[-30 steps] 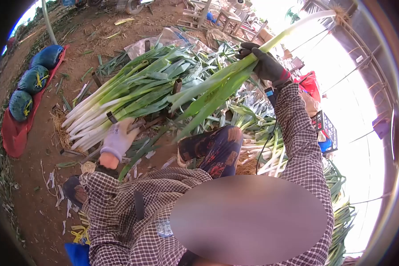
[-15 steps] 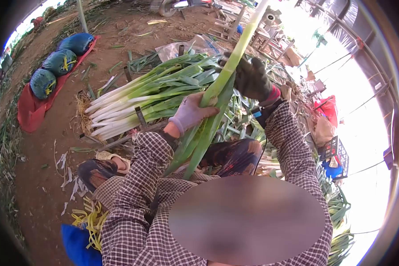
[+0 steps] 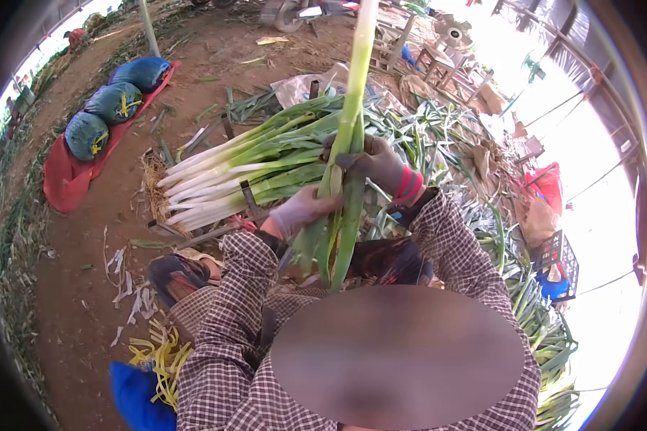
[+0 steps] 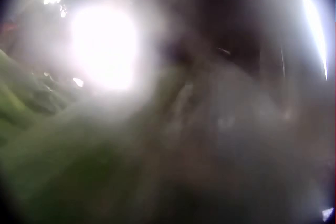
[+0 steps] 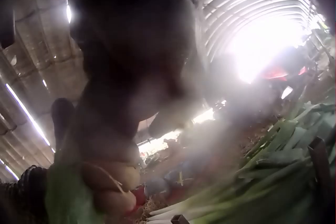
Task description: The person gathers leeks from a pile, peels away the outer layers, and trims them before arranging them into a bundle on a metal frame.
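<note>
A single leek (image 3: 354, 100) stands nearly upright in front of the body, its pale shank up and its green leaves hanging down. My right hand (image 3: 381, 169), in a dark grey glove with a red cuff, grips it where the leaves begin. Just below, my left hand (image 3: 300, 210), in a pale glove with bare fingertips, pinches the leaves. Behind them a pile of leeks (image 3: 216, 176) lies in a low metal rack, roots to the left. In the right wrist view the right hand (image 5: 142, 71) is dark. The left wrist view is a green and grey blur.
Three tied dark bundles (image 3: 113, 103) lie on a red sheet (image 3: 68, 179) at the left. More leeks and loose leaves (image 3: 532, 309) spread to the right. A black crate (image 3: 557, 258) stands farther right. Yellow ties (image 3: 167, 359) and a blue item (image 3: 140, 395) are at lower left.
The left hand has left the pile and come to the leek's leaves. The right hand has brought the leek from the upper right to the middle and shifted its grip down toward the leaves.
</note>
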Demonstrator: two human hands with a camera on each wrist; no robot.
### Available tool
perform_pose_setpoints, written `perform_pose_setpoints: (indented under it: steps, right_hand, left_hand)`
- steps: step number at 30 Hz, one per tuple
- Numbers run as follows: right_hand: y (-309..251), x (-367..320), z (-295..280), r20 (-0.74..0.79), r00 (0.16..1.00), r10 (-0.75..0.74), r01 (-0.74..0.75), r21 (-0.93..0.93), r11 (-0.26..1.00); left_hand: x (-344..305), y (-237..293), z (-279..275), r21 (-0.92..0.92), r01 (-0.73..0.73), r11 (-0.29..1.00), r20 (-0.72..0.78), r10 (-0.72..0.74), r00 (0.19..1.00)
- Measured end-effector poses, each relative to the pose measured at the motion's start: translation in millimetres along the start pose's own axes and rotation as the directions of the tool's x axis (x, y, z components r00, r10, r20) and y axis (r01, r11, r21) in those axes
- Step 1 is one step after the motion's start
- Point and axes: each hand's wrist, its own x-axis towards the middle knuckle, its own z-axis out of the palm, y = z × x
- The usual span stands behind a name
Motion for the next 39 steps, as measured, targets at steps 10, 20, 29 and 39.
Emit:
perform_pose_setpoints:
  steps: [10, 20, 29, 39]
  right_hand:
    - [39.8, 46.1, 13.4, 0.179, 0.981, -0.071, 0.157, -0.533, 0.831]
    - [42.2, 38.5, 28.5, 0.05, 0.977, 0.209, -0.056, -0.879, 0.474]
    - [88.8, 76.9, 26.3, -0.249, 0.85, -0.464, 0.226, -0.623, 0.749]
    - [-105.6, 206.3, -106.7, 0.033, 0.923, -0.383, 0.107, -0.979, 0.175]
  left_hand:
    - [-14.9, 80.8, -42.5, 0.16, -0.599, 0.785, -0.192, 0.62, 0.761]
    - [-28.5, 114.7, -69.2, 0.125, -0.687, 0.716, -0.735, 0.532, 0.42]
    - [7.3, 125.0, -22.7, 0.059, -0.581, 0.812, -0.632, 0.481, 0.607]
    - [46.4, 18.2, -316.3, 0.679, 0.558, 0.478, -0.708, 0.224, 0.67]
